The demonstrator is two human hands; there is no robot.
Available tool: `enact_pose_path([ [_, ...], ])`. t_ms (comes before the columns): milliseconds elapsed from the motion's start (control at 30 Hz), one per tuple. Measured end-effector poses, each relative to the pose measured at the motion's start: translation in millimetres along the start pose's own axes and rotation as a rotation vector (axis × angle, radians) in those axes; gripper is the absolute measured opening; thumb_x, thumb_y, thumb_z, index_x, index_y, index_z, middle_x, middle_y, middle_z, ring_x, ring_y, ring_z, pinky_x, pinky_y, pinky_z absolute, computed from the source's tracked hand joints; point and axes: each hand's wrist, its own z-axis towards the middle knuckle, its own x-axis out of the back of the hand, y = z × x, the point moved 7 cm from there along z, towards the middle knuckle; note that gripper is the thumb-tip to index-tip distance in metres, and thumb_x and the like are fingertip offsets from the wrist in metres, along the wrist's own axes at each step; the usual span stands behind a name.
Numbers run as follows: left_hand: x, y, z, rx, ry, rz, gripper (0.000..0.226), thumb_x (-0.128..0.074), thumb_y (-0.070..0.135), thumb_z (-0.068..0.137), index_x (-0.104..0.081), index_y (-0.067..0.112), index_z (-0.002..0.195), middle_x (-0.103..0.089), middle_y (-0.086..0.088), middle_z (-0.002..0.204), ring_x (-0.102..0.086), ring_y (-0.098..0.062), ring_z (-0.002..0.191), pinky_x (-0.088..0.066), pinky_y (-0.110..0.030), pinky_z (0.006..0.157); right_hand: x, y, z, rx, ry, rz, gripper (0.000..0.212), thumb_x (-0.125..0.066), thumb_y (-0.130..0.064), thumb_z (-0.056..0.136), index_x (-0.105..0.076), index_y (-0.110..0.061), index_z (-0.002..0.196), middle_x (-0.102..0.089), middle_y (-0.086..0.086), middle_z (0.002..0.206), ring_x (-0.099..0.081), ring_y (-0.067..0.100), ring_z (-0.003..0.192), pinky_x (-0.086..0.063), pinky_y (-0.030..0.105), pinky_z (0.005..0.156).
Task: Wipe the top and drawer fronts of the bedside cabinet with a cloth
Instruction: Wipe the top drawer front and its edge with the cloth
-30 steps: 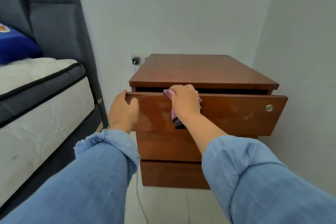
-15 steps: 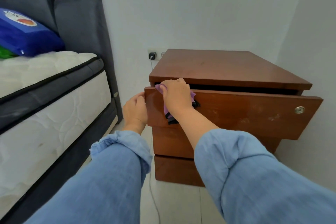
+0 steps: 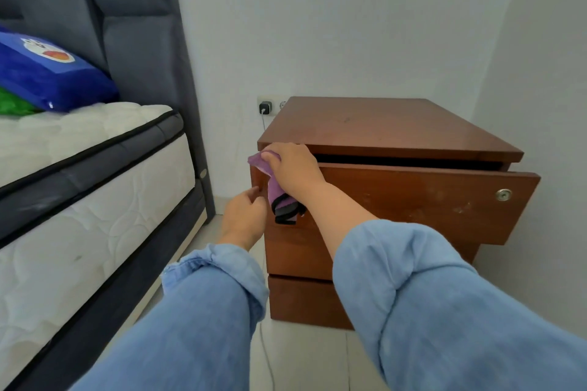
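Observation:
A brown wooden bedside cabinet point(image 3: 381, 127) stands in the room's corner. Its top drawer point(image 3: 428, 200) is pulled out a little, with a round metal lock at the right. My right hand point(image 3: 293, 168) presses a purple cloth point(image 3: 274, 190) with a dark edge against the drawer front's upper left corner. My left hand point(image 3: 246, 216) is at the drawer's left edge, just below, fingers curled against the wood. Two lower drawer fronts point(image 3: 295, 254) are shut.
A bed with a white mattress point(image 3: 95, 206) and grey headboard point(image 3: 143, 41) stands close on the left, a blue pillow point(image 3: 50, 73) on it. A charger point(image 3: 264, 107) sits in a wall socket behind the cabinet, its cable point(image 3: 266, 355) trailing over the tiled floor.
My right hand has slid the cloth leftwards along the drawer front to its left corner. My left hand has dropped from the drawer's top edge to lower on its left side.

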Motion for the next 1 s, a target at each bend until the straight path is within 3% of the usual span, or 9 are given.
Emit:
enact_pose_path([
  [33, -4.0, 1.8, -2.6, 0.010, -0.015, 0.052, 0.047, -0.040, 0.019, 0.093, -0.047, 0.014, 0.139, -0.057, -0.007, 0.131, -0.054, -0.024, 0.115, -0.043, -0.036, 0.101, 5.4, 9.3, -7.2, -0.023, 0.018, 0.007, 0.033, -0.036, -0.027, 0.101, -0.065, -0.014, 0.110, -0.067, 0.008, 0.108, -0.060, 0.025, 0.099, -0.048, 0.040, 0.089],
  [133, -16.8, 18.0, -14.5, -0.010, -0.036, 0.170, 0.056, -0.042, 0.014, 0.090, -0.037, 0.019, 0.145, -0.050, -0.006, 0.140, -0.052, -0.028, 0.122, -0.043, -0.044, 0.104, 28.5, 47.1, -32.2, -0.128, 0.054, -0.004, 0.033, -0.036, -0.029, 0.100, -0.066, -0.019, 0.108, -0.069, 0.005, 0.102, -0.062, 0.023, 0.093, -0.051, 0.042, 0.085],
  [233, -36.0, 43.3, -24.4, -0.098, -0.043, 0.181, 0.051, -0.044, 0.011, 0.089, -0.045, 0.019, 0.139, -0.051, -0.002, 0.140, -0.049, -0.022, 0.126, -0.040, -0.037, 0.106, 55.4, 91.3, -60.4, -0.239, 0.107, -0.075, 0.032, -0.035, -0.029, 0.099, -0.066, -0.022, 0.106, -0.069, 0.004, 0.100, -0.063, 0.023, 0.091, -0.052, 0.043, 0.085],
  [367, -63.4, 76.5, -30.2, -0.193, -0.064, 0.171, 0.043, -0.046, 0.009, 0.087, -0.054, 0.021, 0.128, -0.059, 0.004, 0.126, -0.055, -0.016, 0.115, -0.043, -0.030, 0.095, 83.3, 144.5, -94.1, -0.414, 0.137, -0.130, 0.032, -0.036, -0.034, 0.099, -0.066, -0.025, 0.103, -0.069, 0.003, 0.101, -0.063, 0.023, 0.091, -0.053, 0.045, 0.085],
  [500, -91.2, 97.5, -30.9, -0.266, -0.118, 0.219, 0.042, -0.045, 0.010, 0.087, -0.053, 0.022, 0.127, -0.059, 0.006, 0.125, -0.055, -0.015, 0.114, -0.045, -0.032, 0.096, 99.2, 181.9, -113.8, -0.546, 0.160, -0.126, 0.029, -0.036, -0.039, 0.098, -0.064, -0.028, 0.101, -0.068, 0.004, 0.103, -0.062, 0.027, 0.096, -0.050, 0.051, 0.091],
  [767, -111.0, 100.4, -10.4, -0.327, -0.078, 0.258, 0.037, -0.048, 0.011, 0.084, -0.056, 0.021, 0.119, -0.058, 0.006, 0.119, -0.055, -0.014, 0.109, -0.042, -0.027, 0.087, 105.2, 211.2, -102.6, -0.532, 0.225, -0.145, 0.029, -0.037, -0.034, 0.100, -0.063, -0.023, 0.107, -0.067, 0.005, 0.103, -0.061, 0.026, 0.095, -0.050, 0.048, 0.090],
  [1000, -126.7, 102.1, 1.7, -0.373, -0.075, 0.328, 0.048, -0.050, 0.015, 0.085, -0.049, 0.021, 0.132, -0.052, 0.006, 0.131, -0.052, -0.015, 0.118, -0.043, -0.031, 0.090, 97.0, 231.9, -90.4, -0.486, 0.258, -0.119, 0.028, -0.037, -0.031, 0.100, -0.064, -0.024, 0.107, -0.068, 0.002, 0.100, -0.061, 0.022, 0.091, -0.050, 0.045, 0.089],
])
